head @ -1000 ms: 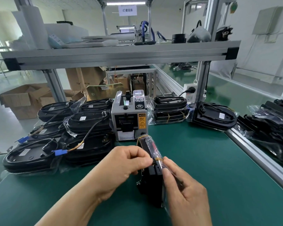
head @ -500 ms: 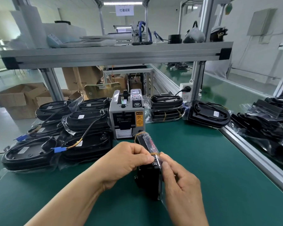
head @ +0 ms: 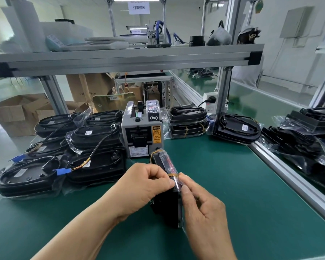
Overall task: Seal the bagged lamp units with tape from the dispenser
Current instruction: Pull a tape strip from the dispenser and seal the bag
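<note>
A black lamp unit in a clear bag (head: 167,207) stands on its edge on the green mat, just in front of the grey tape dispenser (head: 142,128). My left hand (head: 144,184) grips the bag's folded top from the left, fingers curled. My right hand (head: 199,205) pinches the clear flap at the same spot from the right, thumb and forefinger on the plastic. Yellow rubber bands wrap the unit. Whether a tape strip sits under my fingers is hidden.
Several bagged black lamp units (head: 94,139) are piled left of the dispenser, more (head: 188,121) stacked to its right and one (head: 236,128) by the post. An aluminium rail (head: 289,177) borders the mat (head: 232,184) on the right. A shelf (head: 128,57) hangs overhead.
Both hands stayed on the bag's top edge. My right fingers slid slightly up to meet the left fingers at the flap. The view shifted a little.
</note>
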{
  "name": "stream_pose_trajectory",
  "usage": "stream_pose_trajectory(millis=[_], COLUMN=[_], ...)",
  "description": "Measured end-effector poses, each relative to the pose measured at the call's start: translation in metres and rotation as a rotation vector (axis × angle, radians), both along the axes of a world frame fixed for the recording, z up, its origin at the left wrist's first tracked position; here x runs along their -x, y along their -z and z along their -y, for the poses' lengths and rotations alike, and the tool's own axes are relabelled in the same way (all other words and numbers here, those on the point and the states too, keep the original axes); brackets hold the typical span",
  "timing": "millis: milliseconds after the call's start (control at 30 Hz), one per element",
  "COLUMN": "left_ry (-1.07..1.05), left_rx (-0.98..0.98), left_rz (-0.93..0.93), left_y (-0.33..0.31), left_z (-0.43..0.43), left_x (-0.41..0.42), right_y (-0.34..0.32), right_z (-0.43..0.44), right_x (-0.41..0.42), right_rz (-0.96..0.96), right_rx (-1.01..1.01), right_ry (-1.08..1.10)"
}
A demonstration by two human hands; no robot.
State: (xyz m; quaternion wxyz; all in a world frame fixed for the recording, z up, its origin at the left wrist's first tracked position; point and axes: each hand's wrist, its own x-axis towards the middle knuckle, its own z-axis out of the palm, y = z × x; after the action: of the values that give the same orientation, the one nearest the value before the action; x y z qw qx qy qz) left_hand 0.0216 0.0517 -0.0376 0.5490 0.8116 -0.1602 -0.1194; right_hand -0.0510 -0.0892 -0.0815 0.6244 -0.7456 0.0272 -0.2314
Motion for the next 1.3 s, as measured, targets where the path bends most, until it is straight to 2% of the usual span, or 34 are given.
stream_pose_trajectory(millis=[267,433,1300], left_ry=[-0.057,-0.006,0.003], left_rx=[0.009,0.058,-0.087], left_rz=[0.043,0.043,0.179], left_y=[0.005,0.005,0.0051], left_z=[0.0008,-0.0013,-0.0038], left_x=[0.0042,0.004,-0.0012], right_y=[0.0015,0.0018,0.0004], right_z=[-0.0001,-0.0018,-0.0041], right_x=[-0.0008,-0.0004,0.0006], right_rz=[-0.009,-0.007,0.019], right_rx=[-0.002,-0.02,0.022], right_ry=[-0.001,-0.012,-0.008])
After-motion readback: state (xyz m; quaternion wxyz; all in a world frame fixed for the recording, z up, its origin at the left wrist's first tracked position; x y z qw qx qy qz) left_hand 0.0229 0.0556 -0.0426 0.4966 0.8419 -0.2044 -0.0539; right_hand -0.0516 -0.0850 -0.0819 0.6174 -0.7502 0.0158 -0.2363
